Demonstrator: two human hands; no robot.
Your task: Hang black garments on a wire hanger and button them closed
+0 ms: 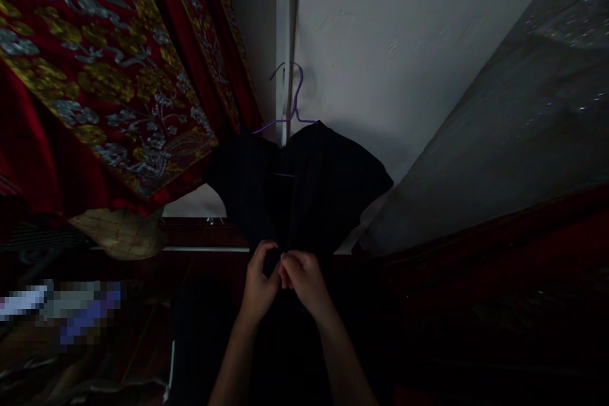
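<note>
a dark garment (347,171) is hanging from a purple hanger (298,92) by a pale strip's (284,13) edge, presumably freeing both hands: left hand (261,285) and right hand (303,276) are curling together below its opening (whether the bent fingers are gripping cloth, i cannot tell). red embroidered fabric (114,70) is crowding its shoulder leftward.

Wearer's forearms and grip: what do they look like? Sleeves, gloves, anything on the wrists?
Left grip and right grip ungloved. Left forearm and right forearm bare within frame, widening below the wrists. No sleeves, watch or bracelet visible. Too dark for small markings.
</note>
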